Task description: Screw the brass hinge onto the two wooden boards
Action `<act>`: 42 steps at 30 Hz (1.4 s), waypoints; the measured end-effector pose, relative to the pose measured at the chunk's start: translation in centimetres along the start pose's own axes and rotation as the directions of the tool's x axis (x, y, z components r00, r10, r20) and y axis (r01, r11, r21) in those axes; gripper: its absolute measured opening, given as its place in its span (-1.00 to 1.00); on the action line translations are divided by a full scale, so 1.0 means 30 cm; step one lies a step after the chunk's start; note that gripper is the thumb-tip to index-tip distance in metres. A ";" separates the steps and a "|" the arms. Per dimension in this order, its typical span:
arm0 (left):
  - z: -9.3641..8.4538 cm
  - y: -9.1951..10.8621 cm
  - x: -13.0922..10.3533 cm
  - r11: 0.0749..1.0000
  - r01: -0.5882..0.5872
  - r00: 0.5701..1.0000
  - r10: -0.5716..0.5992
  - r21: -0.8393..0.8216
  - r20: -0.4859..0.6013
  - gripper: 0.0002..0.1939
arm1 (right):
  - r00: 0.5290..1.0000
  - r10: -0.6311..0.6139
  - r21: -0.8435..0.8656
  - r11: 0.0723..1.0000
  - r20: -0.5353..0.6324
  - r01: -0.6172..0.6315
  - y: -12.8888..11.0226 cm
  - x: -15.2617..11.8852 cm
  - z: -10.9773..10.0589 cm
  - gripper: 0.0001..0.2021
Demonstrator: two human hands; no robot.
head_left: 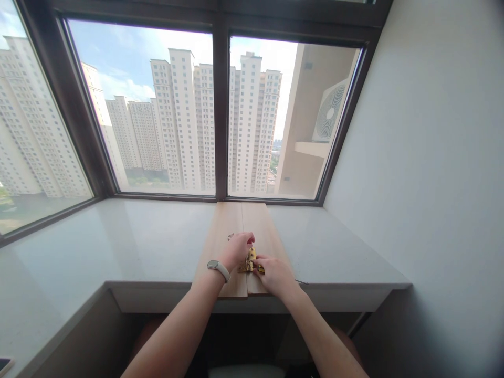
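Observation:
A brass-coloured hinge (pixel 251 259) sits over the seam between two pale wooden boards (pixel 255 220). My left hand (pixel 238 248), with a light-banded watch (pixel 219 269) on its wrist, is just above the hinge. Its fingers are curled together, and whatever is in them is hidden. From the right, my right hand (pixel 276 274) closes its thumb and fingers on the hinge's right side. A bit of yellow shows between those fingers, too small to make out fully. Behind my left hand lies a small metal piece (pixel 230 237), partly covered.
The boards lie on a white counter (pixel 149 241) beneath dark-framed windows (pixel 221 115). A thin grey rod (pixel 301 282) rests at the front edge, right of the boards. A dark-screened device (pixel 6 364) is at the lower left. A white wall (pixel 425 147) bounds the right side.

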State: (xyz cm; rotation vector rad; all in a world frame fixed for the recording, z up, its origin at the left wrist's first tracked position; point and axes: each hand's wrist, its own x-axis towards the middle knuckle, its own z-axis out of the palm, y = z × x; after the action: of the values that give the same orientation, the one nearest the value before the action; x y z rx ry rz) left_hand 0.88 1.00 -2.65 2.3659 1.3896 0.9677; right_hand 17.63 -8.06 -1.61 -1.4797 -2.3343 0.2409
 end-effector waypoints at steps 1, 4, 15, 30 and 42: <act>-0.002 0.003 0.003 1.000 -0.003 1.000 0.003 0.020 0.005 -0.84 | 1.000 0.002 -0.001 1.000 0.003 -0.002 0.001 0.001 0.000 -0.76; -0.007 0.010 0.015 0.997 -0.028 0.999 0.026 0.070 0.035 -0.81 | 1.000 0.012 -0.007 1.000 0.013 -0.012 0.005 0.005 0.006 -0.77; 0.004 0.007 0.006 1.000 -0.020 0.998 0.019 0.013 0.059 -0.77 | 0.928 0.039 0.133 0.991 -0.371 0.012 0.001 0.045 -0.131 -0.69; 0.048 -0.011 -0.009 0.976 0.098 0.994 -0.105 -0.196 -0.026 -0.83 | 0.816 0.432 0.923 0.179 -0.384 0.339 -0.036 0.340 -0.183 -0.66; 0.060 -0.019 -0.012 0.980 0.111 0.992 -0.120 -0.167 -0.045 -0.85 | 0.856 0.380 0.935 0.197 -0.352 0.296 -0.045 0.412 -0.119 -0.71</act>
State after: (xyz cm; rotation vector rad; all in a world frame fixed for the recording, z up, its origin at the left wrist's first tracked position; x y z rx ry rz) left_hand 1.53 1.21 -4.44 2.1303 1.3913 1.0786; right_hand 13.18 2.30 4.75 -0.6991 -1.0822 1.0107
